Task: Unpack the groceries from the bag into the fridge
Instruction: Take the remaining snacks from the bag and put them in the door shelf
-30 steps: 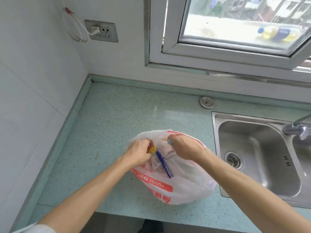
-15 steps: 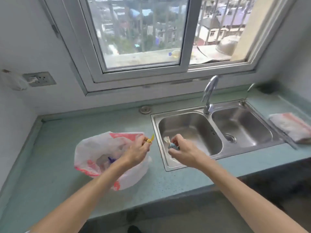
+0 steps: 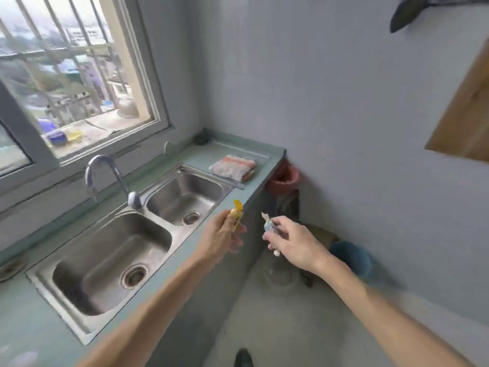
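My left hand grips a small yellow wrapped packet, whose twisted end sticks up above the fingers. My right hand pinches a small pale blue and white wrapped packet, with one twisted end up and the other poking out below the palm. Both hands are held in the air past the front edge of the teal counter, over the floor. The grocery bag and the fridge are out of view.
A steel double sink with a curved tap sits in the counter under a barred window. A folded orange-and-white cloth lies at the counter's far end. A reddish pot and a blue bucket stand by the wall.
The view has swung right, away from the bag, which has left the frame. Both hands have carried their packets from above the bag past the sink to beyond the counter edge.
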Available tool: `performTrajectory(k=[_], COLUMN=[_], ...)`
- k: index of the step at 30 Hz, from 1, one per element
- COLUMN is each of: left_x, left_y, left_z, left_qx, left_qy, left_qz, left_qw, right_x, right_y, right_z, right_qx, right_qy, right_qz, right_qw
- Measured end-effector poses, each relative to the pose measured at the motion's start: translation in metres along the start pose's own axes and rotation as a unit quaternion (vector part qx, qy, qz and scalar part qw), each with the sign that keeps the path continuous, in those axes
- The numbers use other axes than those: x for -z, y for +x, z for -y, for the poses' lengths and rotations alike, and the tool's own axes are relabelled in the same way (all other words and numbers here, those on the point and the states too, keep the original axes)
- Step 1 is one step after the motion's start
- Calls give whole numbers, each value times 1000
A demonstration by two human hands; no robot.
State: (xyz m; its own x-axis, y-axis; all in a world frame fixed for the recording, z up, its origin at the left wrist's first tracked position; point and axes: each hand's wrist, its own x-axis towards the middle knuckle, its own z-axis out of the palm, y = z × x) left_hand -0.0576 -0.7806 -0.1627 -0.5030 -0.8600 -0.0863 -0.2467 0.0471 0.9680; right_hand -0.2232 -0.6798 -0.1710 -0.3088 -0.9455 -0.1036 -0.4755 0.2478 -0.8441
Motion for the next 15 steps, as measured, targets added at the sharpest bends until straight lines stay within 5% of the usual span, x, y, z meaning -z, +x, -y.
performTrajectory(k=[7,15], left_x=[-194,-423], left_y=[50,81], left_z=[-69,-144], left_qx=[-56,-99], left_qy=[-13,-43], left_qz=[179,372], left_qw=[982,922], right_x=[163,337], right_y=[-66,-148], right_z=[-98,-177], right_qx=[-107,-204], right_qy=[-19,-17], right_qz=[-232,-380], right_qw=[967,902])
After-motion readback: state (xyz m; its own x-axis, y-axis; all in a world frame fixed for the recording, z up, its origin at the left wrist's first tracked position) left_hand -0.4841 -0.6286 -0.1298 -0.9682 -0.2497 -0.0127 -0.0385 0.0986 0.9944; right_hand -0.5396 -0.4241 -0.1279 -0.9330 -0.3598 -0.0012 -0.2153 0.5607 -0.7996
